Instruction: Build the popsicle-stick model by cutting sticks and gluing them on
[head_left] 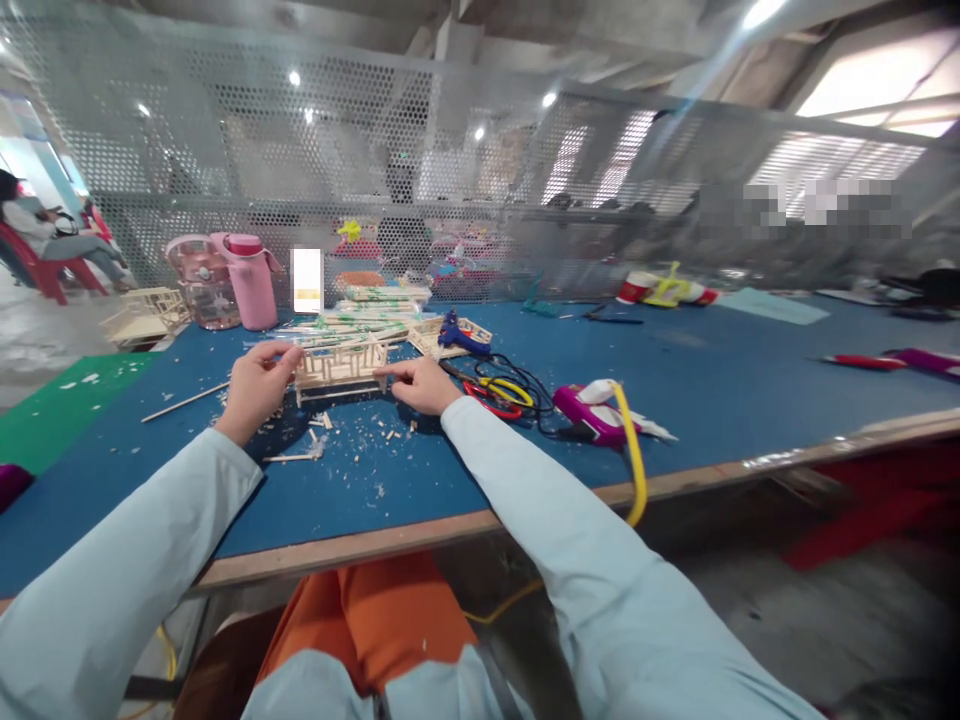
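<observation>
A small model of thin wooden sticks (341, 368), with upright posts and rails, stands on the blue tabletop. At its left end my left hand (259, 388) is closed, thumb and fingers pinching the frame. My right hand (422, 386) stretches its index finger to touch the right end, while its other fingers curl loosely beneath. Around the model lie wood scraps (322, 422) and a loose stick (289, 457). Just behind my right hand are a blue glue gun (463, 335) and red-handled scissors (491, 400).
A purple glue gun (600, 415) with a yellow cord hanging over the table edge lies to the right. Bundled sticks (367, 320), a pink bottle (252, 285) and a clear jug (206, 285) stand behind. A perforated metal screen (360, 150) borders the back.
</observation>
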